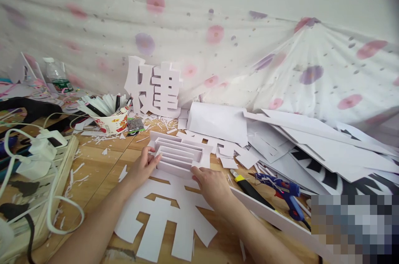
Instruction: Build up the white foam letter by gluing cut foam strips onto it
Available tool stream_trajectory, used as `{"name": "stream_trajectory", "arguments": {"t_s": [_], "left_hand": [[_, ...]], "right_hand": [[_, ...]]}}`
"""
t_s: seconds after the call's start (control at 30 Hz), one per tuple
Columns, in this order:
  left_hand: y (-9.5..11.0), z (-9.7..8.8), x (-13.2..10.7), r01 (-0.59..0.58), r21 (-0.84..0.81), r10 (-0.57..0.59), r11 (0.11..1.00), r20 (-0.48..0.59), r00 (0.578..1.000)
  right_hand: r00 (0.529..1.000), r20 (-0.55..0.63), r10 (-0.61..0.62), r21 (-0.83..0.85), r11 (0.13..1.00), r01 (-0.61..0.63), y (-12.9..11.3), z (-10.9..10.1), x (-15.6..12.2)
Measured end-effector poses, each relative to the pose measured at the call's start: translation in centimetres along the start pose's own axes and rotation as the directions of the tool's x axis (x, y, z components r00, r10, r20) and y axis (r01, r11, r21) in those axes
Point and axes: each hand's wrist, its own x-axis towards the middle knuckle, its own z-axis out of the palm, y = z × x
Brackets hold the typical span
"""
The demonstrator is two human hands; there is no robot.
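A large white foam board character (160,218) lies flat on the wooden table, with upright strip walls (179,154) forming narrow slots at its far end. My left hand (146,167) is closed at the left side of these walls, thumb and fingers pinching the edge there. A long white foam board strip (258,206) stands on edge and runs from the walls toward the lower right, passing by my right wrist. The fingers of my right hand (211,183) are closed on this strip near the right end of the front wall; the fingertips are partly hidden.
At right lie a blue glue gun (280,187), a black-and-yellow cutter (252,191) and stacked white boards (314,143). A finished white character (152,87) stands behind. Left are a paper bowl (112,123) of strips and a power strip (64,172) with cables. Scraps litter the table.
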Motion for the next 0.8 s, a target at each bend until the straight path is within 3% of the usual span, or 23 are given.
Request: {"name": "stream_trajectory", "arguments": {"t_s": [0.23, 0.47, 0.63, 0.8], "left_hand": [[0.36, -0.17, -0.26, 0.070, -0.059, -0.069, 0.996, 0.018, 0.997], [-0.38, 0.26, 0.28, 0.067, -0.163, -0.054, 0.984, 0.087, 0.995], [-0.43, 0.15, 0.30, 0.088, -0.162, -0.071, 0.983, 0.112, 0.991], [0.11, 0.05, -0.02, 0.123, -0.109, -0.116, 0.986, 0.069, 0.991]], "right_hand": [[1.000, 0.007, 0.000, 0.023, 1.000, 0.000, 0.29, -0.35, 0.36], [1.000, -0.011, 0.013, 0.030, 0.999, -0.013, 0.36, -0.18, 0.45], [1.000, -0.004, 0.009, 0.032, 0.999, -0.009, 0.66, -0.06, 0.57], [1.000, 0.006, 0.012, 0.027, 1.000, -0.013, 0.86, 0.00, 0.72]]}}
